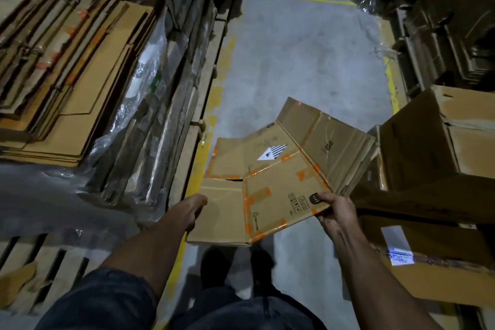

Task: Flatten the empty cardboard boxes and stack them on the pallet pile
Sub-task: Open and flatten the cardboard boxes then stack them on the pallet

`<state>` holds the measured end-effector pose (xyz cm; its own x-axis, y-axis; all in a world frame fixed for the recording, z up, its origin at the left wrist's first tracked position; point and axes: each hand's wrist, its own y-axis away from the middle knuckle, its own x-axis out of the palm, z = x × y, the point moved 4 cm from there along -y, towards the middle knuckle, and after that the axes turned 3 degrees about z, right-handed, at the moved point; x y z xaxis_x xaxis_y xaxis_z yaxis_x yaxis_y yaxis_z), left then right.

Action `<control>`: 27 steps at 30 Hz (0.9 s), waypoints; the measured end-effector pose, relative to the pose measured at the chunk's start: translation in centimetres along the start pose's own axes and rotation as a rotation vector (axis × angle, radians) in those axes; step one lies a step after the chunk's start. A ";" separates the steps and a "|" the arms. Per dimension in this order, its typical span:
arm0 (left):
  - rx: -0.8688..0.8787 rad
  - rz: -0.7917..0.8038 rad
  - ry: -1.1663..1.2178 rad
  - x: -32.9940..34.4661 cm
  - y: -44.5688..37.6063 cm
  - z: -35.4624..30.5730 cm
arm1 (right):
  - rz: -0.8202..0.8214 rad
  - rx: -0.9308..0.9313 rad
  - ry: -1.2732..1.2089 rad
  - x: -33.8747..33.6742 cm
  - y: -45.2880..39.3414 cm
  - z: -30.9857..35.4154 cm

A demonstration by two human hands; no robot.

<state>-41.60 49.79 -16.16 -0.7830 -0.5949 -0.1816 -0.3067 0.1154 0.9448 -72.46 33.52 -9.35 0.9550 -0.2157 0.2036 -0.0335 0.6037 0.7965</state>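
A flattened brown cardboard box (267, 177) with orange tape strips and a white diamond label hangs in the air over the grey aisle floor, its flaps spread. My right hand (332, 211) grips its near right corner, thumb on top. My left hand (194, 209) is at the box's left edge, fingers tucked under the cardboard and partly hidden. The pallet pile (69, 83) of flattened cardboard sheets lies to the upper left, higher than the box.
Plastic-wrapped cardboard bundles (150, 115) stand between the pile and the aisle. Upright open boxes (439, 142) crowd the right side. A bare wooden pallet (40, 257) lies at lower left. Yellow floor lines (209, 120) edge the aisle; my dark shoes (235, 268) stand below the box.
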 end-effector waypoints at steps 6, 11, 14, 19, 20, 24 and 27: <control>0.036 -0.115 -0.023 -1.2 -5.4 1.6 | 0.014 0.088 -0.106 -1.8 0.0 -3.1; 0.264 -0.379 -0.179 -1.3 0.2 -0.4 | -0.075 0.096 -0.300 -1.9 -0.2 -4.5; 0.349 -0.460 -0.271 -1.1 4.6 -2.7 | -0.191 0.072 -0.380 -1.4 -0.7 -4.5; 0.491 -0.601 -0.284 -1.2 9.4 -6.6 | -0.291 0.073 -0.428 -0.1 -0.9 -3.4; 0.516 -0.627 -0.281 -1.3 10.5 -7.4 | -0.277 0.087 -0.426 0.3 -0.9 -3.2; 0.649 -0.692 -0.203 -2.3 14.3 -10.1 | -0.155 0.105 -0.420 2.6 -0.7 -2.2; 0.735 -0.747 -0.114 -3.3 17.1 -11.4 | -0.028 0.132 -0.519 5.0 -0.7 -1.1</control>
<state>-38.04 44.66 3.77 -0.2945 -0.6394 -0.7103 -0.9549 0.2269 0.1916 -67.33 32.89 -9.57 0.6860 -0.6013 0.4096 -0.0787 0.4982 0.8635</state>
